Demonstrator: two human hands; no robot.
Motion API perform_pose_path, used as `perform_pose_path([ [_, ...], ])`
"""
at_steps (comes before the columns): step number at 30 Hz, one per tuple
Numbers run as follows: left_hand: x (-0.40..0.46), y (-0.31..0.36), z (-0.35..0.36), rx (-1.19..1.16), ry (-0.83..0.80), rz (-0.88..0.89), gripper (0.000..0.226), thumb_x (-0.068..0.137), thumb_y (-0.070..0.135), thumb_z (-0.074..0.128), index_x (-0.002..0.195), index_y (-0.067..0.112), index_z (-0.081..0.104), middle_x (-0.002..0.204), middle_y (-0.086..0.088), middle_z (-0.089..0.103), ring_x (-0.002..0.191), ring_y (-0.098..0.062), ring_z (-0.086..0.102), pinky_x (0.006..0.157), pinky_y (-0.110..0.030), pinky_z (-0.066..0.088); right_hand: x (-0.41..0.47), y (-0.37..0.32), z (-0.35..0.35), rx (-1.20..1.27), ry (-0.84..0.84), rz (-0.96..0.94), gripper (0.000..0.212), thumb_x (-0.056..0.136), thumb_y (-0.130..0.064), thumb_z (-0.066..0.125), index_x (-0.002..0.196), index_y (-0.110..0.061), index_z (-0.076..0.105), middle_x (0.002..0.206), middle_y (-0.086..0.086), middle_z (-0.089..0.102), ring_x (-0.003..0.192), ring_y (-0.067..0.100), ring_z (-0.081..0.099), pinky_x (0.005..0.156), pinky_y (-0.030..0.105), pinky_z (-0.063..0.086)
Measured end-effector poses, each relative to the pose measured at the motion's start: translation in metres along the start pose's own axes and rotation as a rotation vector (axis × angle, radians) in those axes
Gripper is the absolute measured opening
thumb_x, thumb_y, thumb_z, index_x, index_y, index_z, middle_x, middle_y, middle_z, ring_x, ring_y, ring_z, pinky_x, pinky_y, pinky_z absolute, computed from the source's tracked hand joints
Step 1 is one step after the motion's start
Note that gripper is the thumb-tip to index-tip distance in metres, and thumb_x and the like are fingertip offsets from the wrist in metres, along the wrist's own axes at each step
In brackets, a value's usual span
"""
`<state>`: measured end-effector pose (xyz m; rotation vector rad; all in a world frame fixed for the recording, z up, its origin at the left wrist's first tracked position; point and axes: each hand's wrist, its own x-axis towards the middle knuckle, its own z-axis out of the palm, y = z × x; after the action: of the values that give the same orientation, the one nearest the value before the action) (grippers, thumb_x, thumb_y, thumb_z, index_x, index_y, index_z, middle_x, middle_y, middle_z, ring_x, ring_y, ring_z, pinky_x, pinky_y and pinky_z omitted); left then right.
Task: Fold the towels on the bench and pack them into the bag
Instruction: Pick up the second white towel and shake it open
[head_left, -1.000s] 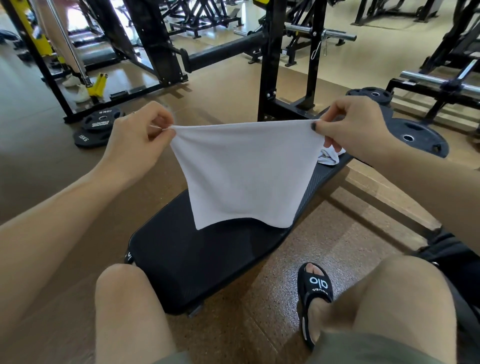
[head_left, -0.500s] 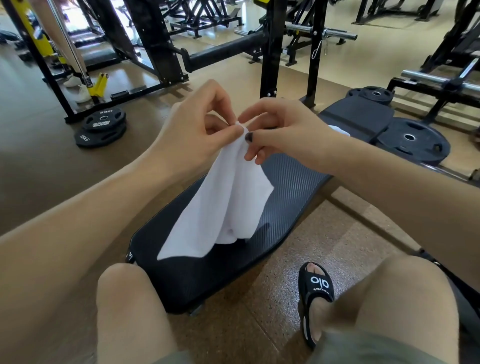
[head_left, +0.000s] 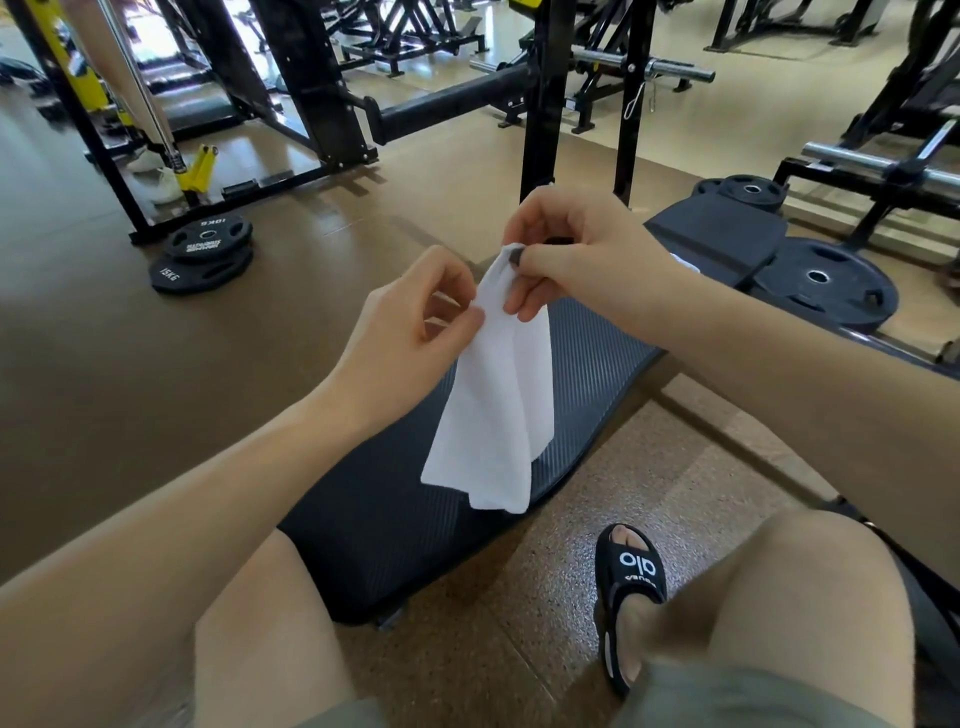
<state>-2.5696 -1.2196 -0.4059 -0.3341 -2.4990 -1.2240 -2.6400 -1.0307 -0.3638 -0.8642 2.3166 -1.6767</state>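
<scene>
A white towel (head_left: 491, 400), folded in half, hangs above the black bench pad (head_left: 395, 519). My right hand (head_left: 576, 254) pinches its top corners between thumb and fingers. My left hand (head_left: 410, 322) sits just left of it and pinches the towel's left edge a little lower. A scrap of another white towel (head_left: 684, 265) shows on the bench behind my right forearm, mostly hidden. No bag is plainly in view; a dark shape (head_left: 930, 592) lies at the right edge beside my knee.
My bare knees and a black sandal (head_left: 631, 587) fill the foreground. Weight plates lie on the floor at left (head_left: 202, 254) and right (head_left: 826, 280). Black rack uprights (head_left: 537, 104) and a barbell (head_left: 878, 166) stand behind the bench.
The towel was stretched wide between both hands, then the hands came together, folding it in half. Since then my left hand has slid down the towel's left edge while my right keeps the top.
</scene>
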Motion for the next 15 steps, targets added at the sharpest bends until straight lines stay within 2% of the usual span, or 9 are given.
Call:
perform_pose_path([
  [5, 0.003, -0.001, 0.000, 0.055, 0.071, 0.070, 0.014, 0.097, 0.010, 0.063, 0.102, 0.020, 0.054, 0.097, 0.009, 0.062, 0.090, -0.015, 0.065, 0.074, -0.031, 0.058, -0.001, -0.002, 0.002, -0.192, 0.031, -0.101, 0.006, 0.097, -0.007, 0.061, 0.094, -0.003, 0.065, 0.078, 0.010, 0.069, 0.064, 0.023, 0.075, 0.065, 0.037, 0.064],
  [9, -0.001, -0.006, 0.006, 0.136, 0.042, 0.092, 0.021, 0.093, 0.014, 0.068, 0.106, 0.020, 0.053, 0.099, 0.009, 0.062, 0.090, -0.013, 0.062, 0.077, -0.028, 0.054, 0.002, -0.002, 0.005, -0.135, 0.100, -0.122, 0.008, 0.098, -0.003, 0.059, 0.095, 0.004, 0.063, 0.084, 0.020, 0.066, 0.063, 0.027, 0.074, 0.062, 0.041, 0.063],
  [15, -0.009, -0.021, 0.012, 0.164, 0.110, 0.015, 0.014, 0.090, 0.012, 0.067, 0.094, 0.016, 0.055, 0.088, 0.010, 0.062, 0.087, -0.013, 0.060, 0.079, -0.038, 0.053, 0.002, 0.001, 0.003, -0.106, 0.150, -0.129, 0.010, 0.099, -0.001, 0.055, 0.097, 0.006, 0.063, 0.083, 0.012, 0.065, 0.065, 0.028, 0.074, 0.064, 0.041, 0.063],
])
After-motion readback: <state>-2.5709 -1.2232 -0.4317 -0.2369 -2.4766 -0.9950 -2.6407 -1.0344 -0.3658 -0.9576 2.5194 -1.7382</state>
